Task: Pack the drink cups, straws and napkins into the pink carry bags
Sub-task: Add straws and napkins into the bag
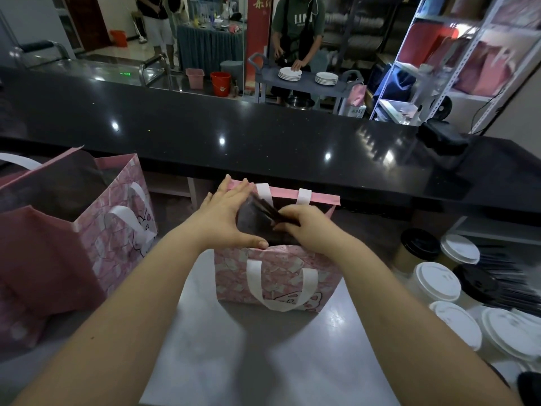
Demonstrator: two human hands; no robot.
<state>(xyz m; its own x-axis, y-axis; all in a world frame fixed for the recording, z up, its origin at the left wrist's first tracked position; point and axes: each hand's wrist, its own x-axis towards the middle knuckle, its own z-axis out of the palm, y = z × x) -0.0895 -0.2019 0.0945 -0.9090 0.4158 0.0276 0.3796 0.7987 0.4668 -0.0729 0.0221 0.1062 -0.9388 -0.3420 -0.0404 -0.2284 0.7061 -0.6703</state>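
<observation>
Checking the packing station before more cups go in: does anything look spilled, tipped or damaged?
Nothing stands out. The lidded cups stand upright with no spill on the table, and the pink bag sits upright while the left hand holds it open and the right hand puts dark straws in.

- pink carry bags: 2 – one mid-table [275, 276], one larger at the table's left edge [117, 218]
- white-lidded cups: 4 visible, clustered at the right edge [437, 281]; more may be cut off by the frame
- black-lidded cups: 2, same cluster [420, 244]
- dark straws: a bundle in the right hand [304, 227], count unreadable; blurred pile at right edge [509, 276], also uncountable
- hands: 2, left [228, 218] on bag mouth
- plate stacks: 2, on the far cart [289, 74]
- buckets: 2 red [220, 83], 1 pink bin [195, 78]
</observation>
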